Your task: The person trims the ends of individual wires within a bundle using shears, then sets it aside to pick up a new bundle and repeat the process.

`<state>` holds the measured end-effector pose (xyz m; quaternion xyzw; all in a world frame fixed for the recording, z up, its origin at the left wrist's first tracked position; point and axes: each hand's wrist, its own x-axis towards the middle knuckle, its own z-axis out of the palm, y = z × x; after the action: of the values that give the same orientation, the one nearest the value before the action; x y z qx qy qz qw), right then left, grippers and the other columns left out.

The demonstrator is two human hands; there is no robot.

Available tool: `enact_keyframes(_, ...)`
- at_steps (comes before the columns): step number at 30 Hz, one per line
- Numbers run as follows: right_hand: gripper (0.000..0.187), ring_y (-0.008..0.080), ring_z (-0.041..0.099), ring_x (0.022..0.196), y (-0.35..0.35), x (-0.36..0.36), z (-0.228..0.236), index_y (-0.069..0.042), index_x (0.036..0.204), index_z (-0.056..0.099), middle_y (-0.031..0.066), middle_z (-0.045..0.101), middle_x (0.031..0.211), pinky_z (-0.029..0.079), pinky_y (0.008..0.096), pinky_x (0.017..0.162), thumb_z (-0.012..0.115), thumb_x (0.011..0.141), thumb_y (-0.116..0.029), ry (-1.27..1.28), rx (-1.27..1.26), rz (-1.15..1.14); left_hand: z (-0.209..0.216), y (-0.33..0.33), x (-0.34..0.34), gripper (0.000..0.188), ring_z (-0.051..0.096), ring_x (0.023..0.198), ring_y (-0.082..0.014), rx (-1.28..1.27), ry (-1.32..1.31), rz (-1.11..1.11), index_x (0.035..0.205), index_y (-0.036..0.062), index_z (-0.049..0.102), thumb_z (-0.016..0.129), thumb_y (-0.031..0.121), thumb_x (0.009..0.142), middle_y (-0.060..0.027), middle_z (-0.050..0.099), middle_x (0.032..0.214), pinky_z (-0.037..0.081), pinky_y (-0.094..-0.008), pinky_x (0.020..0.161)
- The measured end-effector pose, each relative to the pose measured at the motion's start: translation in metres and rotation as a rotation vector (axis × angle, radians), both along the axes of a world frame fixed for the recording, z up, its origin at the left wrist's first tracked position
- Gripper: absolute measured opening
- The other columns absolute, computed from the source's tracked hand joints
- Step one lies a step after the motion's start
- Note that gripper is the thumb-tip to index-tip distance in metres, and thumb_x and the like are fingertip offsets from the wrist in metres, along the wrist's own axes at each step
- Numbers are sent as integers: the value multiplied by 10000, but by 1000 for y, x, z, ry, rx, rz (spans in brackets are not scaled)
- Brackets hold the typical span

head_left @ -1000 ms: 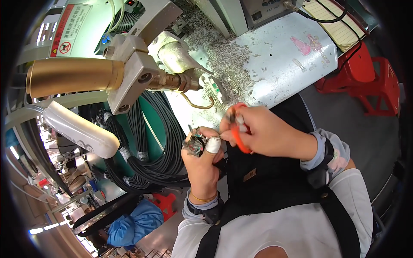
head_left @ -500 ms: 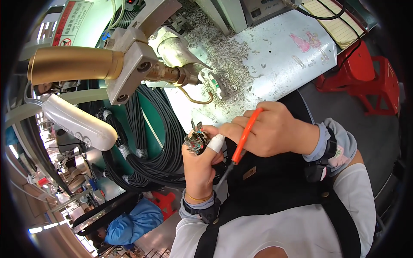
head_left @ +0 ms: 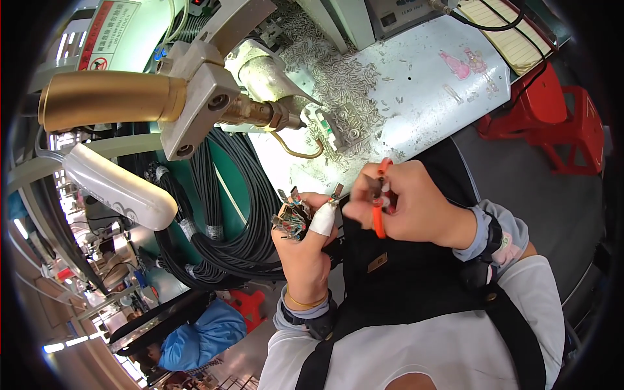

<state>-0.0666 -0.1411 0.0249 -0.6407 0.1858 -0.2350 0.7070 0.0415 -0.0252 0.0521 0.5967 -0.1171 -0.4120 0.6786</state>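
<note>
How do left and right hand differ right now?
The left hand holds a bundle of small connectors; the right hand holds an orange-handled tool.
The left hand wears a white thumb wrap; none shows on the right hand's thumb.
The left hand points forward; the right hand points leftward.
Shared: both wear pale cuffs and black wristbands.

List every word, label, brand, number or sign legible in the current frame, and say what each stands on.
Red-and-white sign, upper left: printed lines and a red-ringed symbol; I don't copy wording.
Grey box, top: print on its front; likewise not copied.
White rounded tube: grey marking, too blurred to read.
Apron tag: too small to read.
Small parts in the left hand: no legible text.
</note>
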Motion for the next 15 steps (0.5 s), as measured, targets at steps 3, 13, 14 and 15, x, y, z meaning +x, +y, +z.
enact_keyframes(3,265,224,568,485,-5,-8,-3,-34,729,534,75,556,560,431,286,442,667,713,-263,317,-530,83,0,0,-4,142,471,571,-65,35,-94,83,868,-15,554,611,-9,739,-12,531,729,361,-175,486)
enact_keyframes(13,309,230,528,415,9,-5,-19,-42,638,486,78,514,493,392,318,389,658,722,-284,324,-542,49,-1,-9,-5,125,323,441,-58,63,-291,60,885,9,494,548,7,773,-8,427,615,233,-206,404)
enact_keyframes(14,298,214,522,401,11,-5,-28,-40,637,481,70,513,490,383,307,379,647,737,-267,293,-543,34,0,-11,-3,121,322,444,-59,85,-259,42,885,11,494,548,13,776,-6,420,610,235,-207,404)
enact_keyframes(15,289,198,517,387,12,-5,-31,-39,636,477,61,512,486,373,297,370,635,753,-250,262,-544,19,0,-12,-1,117,321,446,-60,107,-226,24,884,12,494,547,19,780,-3,412,605,237,-207,403)
